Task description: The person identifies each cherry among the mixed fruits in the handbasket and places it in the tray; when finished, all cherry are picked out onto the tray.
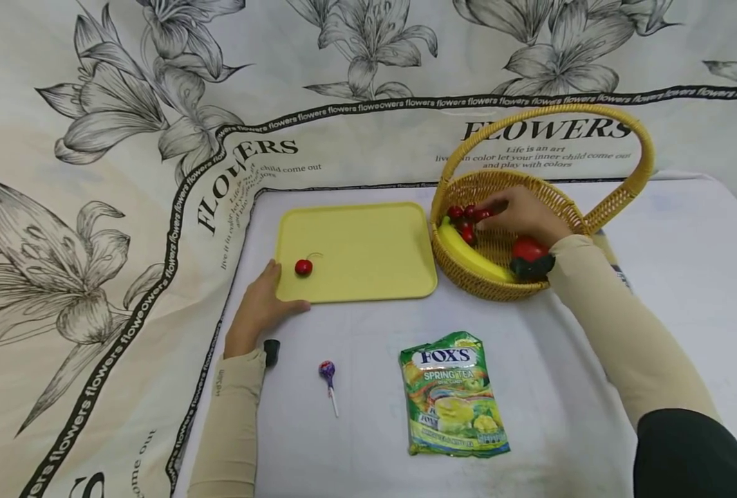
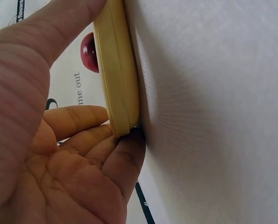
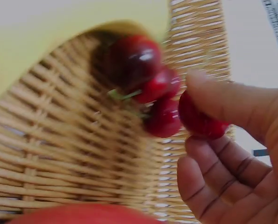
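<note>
One cherry [image 1: 303, 268] lies on one tray [image 1: 368, 249], left grip [image 1: 259, 304] grasping its corner; right grip [image 1: 526, 214] pinches another cherry [image 3: 199, 119] at one basket [image 1: 483, 287] containing one banana [image 1: 474, 259].

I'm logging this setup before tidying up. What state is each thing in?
Tray: flat, touched by left grip
Tray cherry: loose, stem showing
Held cherry: pinched by right grip
Basket: upright, handle raised
Other cherries: bunched in basket
Banana: unpeeled
Red fruit: partly hidden
Lollipop: wrapped, lying down
Candy bag: lying flat, sealing unclear
</note>
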The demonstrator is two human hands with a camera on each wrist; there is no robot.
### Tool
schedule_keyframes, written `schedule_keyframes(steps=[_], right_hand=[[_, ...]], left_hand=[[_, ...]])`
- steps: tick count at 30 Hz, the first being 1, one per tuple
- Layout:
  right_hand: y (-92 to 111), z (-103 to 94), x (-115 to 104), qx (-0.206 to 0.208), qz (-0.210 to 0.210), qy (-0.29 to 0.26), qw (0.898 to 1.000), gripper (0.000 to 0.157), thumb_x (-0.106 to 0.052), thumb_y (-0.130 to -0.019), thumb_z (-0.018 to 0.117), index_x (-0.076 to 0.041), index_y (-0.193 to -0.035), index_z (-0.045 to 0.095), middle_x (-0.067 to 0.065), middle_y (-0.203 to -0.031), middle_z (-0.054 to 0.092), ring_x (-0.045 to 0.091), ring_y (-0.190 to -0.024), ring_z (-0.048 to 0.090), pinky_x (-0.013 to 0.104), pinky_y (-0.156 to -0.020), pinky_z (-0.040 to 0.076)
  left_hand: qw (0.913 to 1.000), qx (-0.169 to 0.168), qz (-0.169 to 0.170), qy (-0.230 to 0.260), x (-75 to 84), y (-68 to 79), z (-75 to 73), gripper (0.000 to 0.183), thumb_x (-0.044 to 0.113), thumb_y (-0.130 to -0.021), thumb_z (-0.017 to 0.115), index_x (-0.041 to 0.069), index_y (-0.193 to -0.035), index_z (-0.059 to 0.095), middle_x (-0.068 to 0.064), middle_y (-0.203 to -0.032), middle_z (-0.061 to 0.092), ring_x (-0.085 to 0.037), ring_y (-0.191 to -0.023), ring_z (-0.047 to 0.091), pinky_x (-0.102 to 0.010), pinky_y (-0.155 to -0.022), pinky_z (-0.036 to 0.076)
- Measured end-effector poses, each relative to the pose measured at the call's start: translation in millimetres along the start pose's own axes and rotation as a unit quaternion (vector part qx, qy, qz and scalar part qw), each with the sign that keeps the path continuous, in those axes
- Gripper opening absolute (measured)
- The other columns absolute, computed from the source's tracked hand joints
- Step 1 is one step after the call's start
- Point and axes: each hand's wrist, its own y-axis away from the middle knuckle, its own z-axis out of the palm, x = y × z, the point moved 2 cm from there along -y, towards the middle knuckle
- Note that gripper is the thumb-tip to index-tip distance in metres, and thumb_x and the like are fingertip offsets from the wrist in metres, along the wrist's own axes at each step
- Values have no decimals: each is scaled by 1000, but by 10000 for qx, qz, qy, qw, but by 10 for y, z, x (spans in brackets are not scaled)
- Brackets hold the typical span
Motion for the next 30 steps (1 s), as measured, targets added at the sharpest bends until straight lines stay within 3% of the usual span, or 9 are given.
schedule_keyframes(steps=[6, 11, 19, 24, 30], right_hand=[[201, -145, -232, 473, -193, -368, 9980, 51, -39, -81, 82, -10, -122, 71, 10, -114, 70, 17, -86, 56, 23, -64, 46], [355, -123, -491, 630, -611, -312, 9957, 50, -41, -79, 83, -12, -118, 72, 7, -111, 71, 16, -87, 59, 18, -66, 49], [448, 241, -870, 685, -1680, -396, 9826, 38, -24, -79, 85, -9, -113, 74, 7, -105, 70, 19, -85, 61, 17, -70, 51], [444, 512, -1095, 550, -1761, -618, 9809, 37, -23, -80, 84, -10, -113, 73, 4, -104, 69, 19, -89, 60, 23, -77, 52], [287, 843, -1285, 319, -1924, -1082, 9748, 38, -24, -83, 82, -7, -115, 72, 7, -106, 70, 20, -94, 64, 33, -82, 58]], left_hand=[[10000, 53, 15, 13, -6, 14, -15, 114, 44, -77, 83, -3, -156, 16, -21, -165, 9, -39, -152, 15, -51, -124, 19], [10000, 47, 5, 14, -20, 5, -10, 113, 44, -77, 83, -3, -156, 17, -20, -165, 10, -39, -151, 16, -51, -124, 19], [10000, 31, 22, 22, 2, -25, -11, 113, 45, -77, 83, -2, -157, 19, -19, -166, 10, -39, -151, 16, -50, -124, 19], [10000, 0, -16, 7, 8, -16, 0, 113, 45, -77, 83, -2, -157, 17, -19, -166, 9, -39, -152, 15, -50, -125, 18], [10000, 35, -28, -2, 12, -1, 12, 113, 44, -77, 83, -2, -156, 18, -20, -166, 9, -39, -151, 16, -50, -124, 18]])
